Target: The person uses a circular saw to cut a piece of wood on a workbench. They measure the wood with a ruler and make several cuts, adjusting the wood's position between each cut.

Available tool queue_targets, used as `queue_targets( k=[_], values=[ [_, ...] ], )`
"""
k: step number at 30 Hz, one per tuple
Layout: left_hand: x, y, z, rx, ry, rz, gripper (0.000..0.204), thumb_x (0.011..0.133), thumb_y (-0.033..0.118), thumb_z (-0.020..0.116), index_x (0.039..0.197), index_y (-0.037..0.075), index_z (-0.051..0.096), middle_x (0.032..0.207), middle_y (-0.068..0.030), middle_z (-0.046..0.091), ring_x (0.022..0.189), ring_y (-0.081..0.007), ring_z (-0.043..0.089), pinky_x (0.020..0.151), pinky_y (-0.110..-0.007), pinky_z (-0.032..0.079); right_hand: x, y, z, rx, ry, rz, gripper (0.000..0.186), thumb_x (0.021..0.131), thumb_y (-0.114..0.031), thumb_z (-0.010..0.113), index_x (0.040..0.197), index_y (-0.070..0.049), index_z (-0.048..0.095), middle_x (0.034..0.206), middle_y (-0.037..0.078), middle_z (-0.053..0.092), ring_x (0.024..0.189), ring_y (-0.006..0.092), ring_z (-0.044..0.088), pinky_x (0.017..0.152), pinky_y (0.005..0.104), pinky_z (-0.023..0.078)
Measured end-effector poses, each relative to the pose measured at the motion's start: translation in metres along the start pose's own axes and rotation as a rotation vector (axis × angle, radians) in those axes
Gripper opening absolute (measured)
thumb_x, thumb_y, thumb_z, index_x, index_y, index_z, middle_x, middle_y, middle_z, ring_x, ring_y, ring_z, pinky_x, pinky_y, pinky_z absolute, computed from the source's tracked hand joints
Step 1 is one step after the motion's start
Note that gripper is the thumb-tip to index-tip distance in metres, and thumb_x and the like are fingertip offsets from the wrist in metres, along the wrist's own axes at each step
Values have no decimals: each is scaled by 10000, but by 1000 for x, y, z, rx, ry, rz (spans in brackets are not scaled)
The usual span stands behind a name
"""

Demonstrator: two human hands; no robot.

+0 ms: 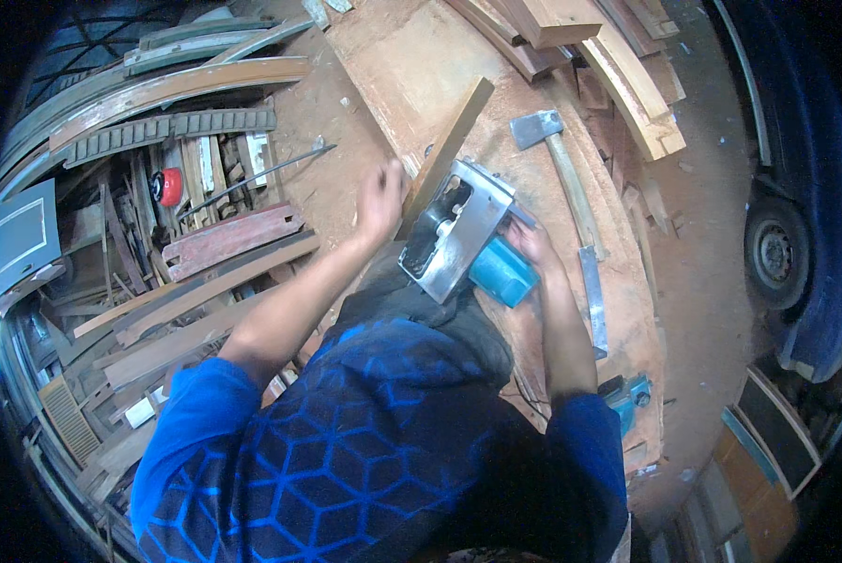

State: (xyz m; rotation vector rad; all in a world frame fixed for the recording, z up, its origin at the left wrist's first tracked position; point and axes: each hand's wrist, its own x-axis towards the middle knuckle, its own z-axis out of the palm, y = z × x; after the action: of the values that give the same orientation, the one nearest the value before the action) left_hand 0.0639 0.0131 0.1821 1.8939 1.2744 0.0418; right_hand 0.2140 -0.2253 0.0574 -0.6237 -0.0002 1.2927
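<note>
In front of my body my right hand [530, 242] grips a teal power tool [503, 270] with a flat metal base [468, 239]. The tool is tilted, and an opening in its base shows a dark cavity and a pale round part. My left hand [381, 199] is raised just left of a narrow wooden strip [454, 145]; its fingers are smeared by motion. That strip slants along the tool's left side, and whether they touch is unclear. On the wooden work surface [393, 56], a hatchet [537, 129] with a wooden handle lies right of the tool, beside a flat metal strip [592, 302].
Another teal tool [625, 402] sits at the surface's near right. Thick boards [632, 98] are stacked at the far right. Piled timber [224, 253] fills the left side, with a red round object [166, 187] among it. A dark blue vehicle [805, 188] stands at right.
</note>
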Motion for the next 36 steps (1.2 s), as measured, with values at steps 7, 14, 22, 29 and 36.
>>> queue_targets(
  k=[7,14,22,29,36],
  values=[
    [-152,17,42,-555,-1094,-634,750,987,642,495,1393,11,480,1358,-170,565,1165,-221,602,989,-374,510,28,2,-1,-29,-75,66,364,1074,-214,478,1360,2,538,1304,129,610,1175,215,583,1004,367,470],
    [-140,-10,90,-1292,-491,-678,765,940,583,629,1467,75,405,1391,-131,560,1233,-285,593,1046,-471,492,16,22,61,-286,32,-44,359,1069,-268,506,1326,-26,573,1179,90,653,1056,181,606,935,320,483],
    [-124,-70,40,-1326,-625,-705,594,908,448,721,1315,58,536,1156,-135,664,1020,-270,676,910,-474,571,35,76,117,-903,167,-271,472,1102,-385,400,1272,6,605,1159,89,672,1071,142,581,972,315,448],
    [-129,-94,22,-1339,-656,-634,477,927,485,672,1188,88,625,1007,-87,701,890,-237,700,797,-419,601,31,94,155,-967,146,-264,511,1105,-404,376,1219,26,628,1105,81,687,1010,147,600,920,318,464],
    [-128,-94,0,-1322,-694,-616,474,910,516,679,1133,99,651,964,-72,716,834,-214,703,746,-379,597,46,105,165,-947,207,-224,503,1104,-415,378,1172,-2,657,953,19,641,839,115,536,787,294,447]
  ],
)
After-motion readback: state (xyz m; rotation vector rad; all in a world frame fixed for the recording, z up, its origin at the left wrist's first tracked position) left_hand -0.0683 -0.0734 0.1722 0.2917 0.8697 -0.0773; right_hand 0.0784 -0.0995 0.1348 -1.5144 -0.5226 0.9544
